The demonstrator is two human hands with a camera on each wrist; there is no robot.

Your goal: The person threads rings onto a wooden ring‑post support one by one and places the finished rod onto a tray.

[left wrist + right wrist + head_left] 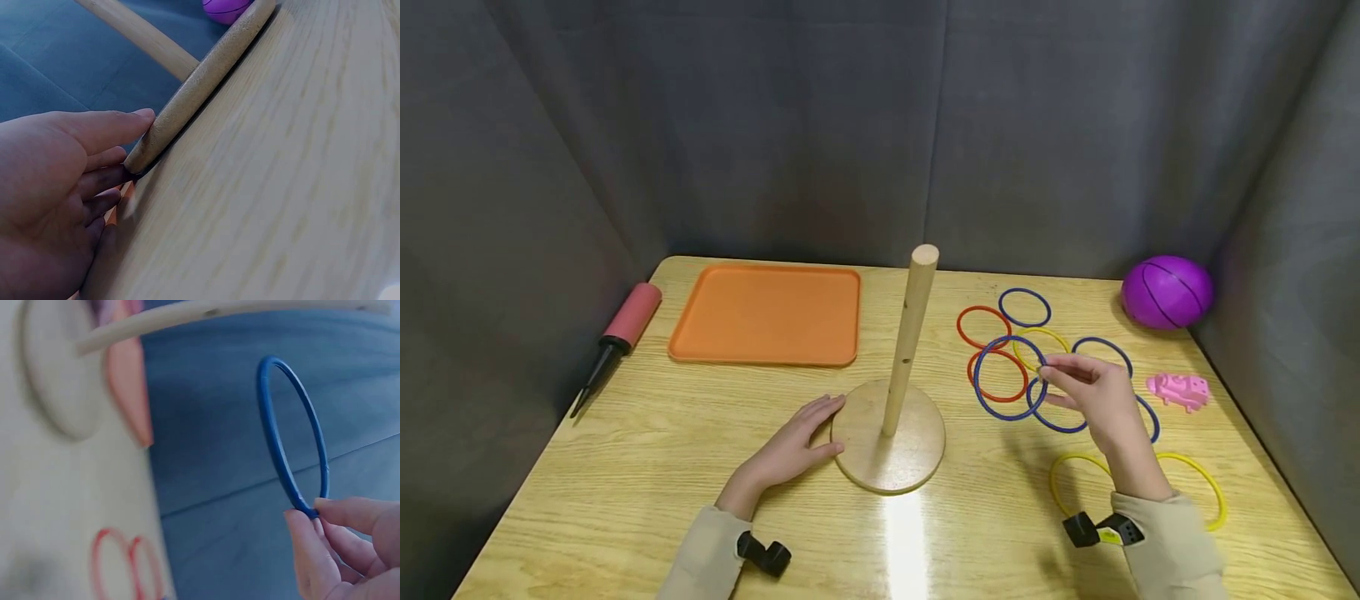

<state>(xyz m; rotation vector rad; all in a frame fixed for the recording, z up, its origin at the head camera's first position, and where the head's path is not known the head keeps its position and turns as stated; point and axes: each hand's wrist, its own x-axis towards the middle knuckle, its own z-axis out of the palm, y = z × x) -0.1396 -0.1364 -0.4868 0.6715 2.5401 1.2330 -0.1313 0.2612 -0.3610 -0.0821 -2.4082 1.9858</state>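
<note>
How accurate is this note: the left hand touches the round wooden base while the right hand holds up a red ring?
The color is wrong: the right hand holds up a blue ring, as the right wrist view shows. The left hand does touch the round wooden base.

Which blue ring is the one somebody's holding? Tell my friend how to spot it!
On the pale wooden table, find the tall, round wooden peg. To its right, the person's right hand pinches a thin blue ring. The other blue rings lie on the table; only this one is held up.
</note>
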